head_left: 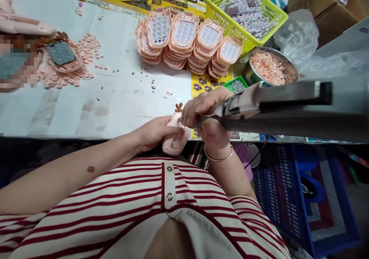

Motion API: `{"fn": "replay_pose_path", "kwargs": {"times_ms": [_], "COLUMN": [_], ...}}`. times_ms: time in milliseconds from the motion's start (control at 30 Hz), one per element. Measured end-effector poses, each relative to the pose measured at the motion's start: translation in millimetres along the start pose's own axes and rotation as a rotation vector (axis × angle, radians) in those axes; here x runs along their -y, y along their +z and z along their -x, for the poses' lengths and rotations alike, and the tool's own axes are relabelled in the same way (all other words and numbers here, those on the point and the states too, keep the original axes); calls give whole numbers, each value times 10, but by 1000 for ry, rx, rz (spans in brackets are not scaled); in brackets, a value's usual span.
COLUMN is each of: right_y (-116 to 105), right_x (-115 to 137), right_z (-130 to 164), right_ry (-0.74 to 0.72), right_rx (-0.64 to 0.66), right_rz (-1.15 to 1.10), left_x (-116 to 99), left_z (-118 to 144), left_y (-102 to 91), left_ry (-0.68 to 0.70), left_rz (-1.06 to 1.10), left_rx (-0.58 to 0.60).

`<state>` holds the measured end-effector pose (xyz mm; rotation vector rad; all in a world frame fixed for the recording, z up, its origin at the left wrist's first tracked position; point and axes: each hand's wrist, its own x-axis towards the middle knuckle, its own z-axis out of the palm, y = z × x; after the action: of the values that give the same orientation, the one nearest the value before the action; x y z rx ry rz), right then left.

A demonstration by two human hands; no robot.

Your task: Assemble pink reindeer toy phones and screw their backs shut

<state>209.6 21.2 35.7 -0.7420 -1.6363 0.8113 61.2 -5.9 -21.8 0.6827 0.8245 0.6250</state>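
Gripping pink plastic toy-phone shell [175, 136]: left hand [154, 133] pinches its edges; right hand [209, 115] wraps electric screwdriver [259, 105] above. Light, rigid, probably slippery; hold by rims.

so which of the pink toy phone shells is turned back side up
The pink toy phone shell gripped by the left hand at the table edge, under the right hand with its tool. The stacked pink shells all show keypads.

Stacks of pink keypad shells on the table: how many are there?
4 stacks at least: leftmost, next, third and rightmost, side by side in front of the yellow basket. A further partly hidden stack may stand behind the leftmost.
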Motion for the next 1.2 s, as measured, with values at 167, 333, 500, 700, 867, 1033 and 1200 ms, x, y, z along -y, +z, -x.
{"fn": "replay_pose_path", "kwargs": {"times_ms": [167, 333, 500, 700, 867, 1033, 1200], "right_y": [-288, -742, -923, -931, -936, -934, -732], "right_x": [188, -28, -238, -292, -355, -329, 29], "right_z": [-81, 73, 275, 292, 308, 303, 283], "right_ry": [-310, -274, -201, -169, -171, -179, -167], "right_rx": [-104, -323, -414, -452, -420, -407, -463], "right_rz": [-247, -89, -18, 49, 3, -25, -162], "left_x": [-55, -101, -116, -97, -98, -96, -88], "left_z": [20, 46, 47, 42, 36, 26, -7], "left_y": [23, 36, 47, 31, 50, 77, 112], "left_ry": [-47, 18, -11, -2, 5, 39, 91], "left_rz": [131, 299, 311, 301, 298, 346, 398], "left_rx": [-149, -189, -216, -243, -243, -288, -363]}}
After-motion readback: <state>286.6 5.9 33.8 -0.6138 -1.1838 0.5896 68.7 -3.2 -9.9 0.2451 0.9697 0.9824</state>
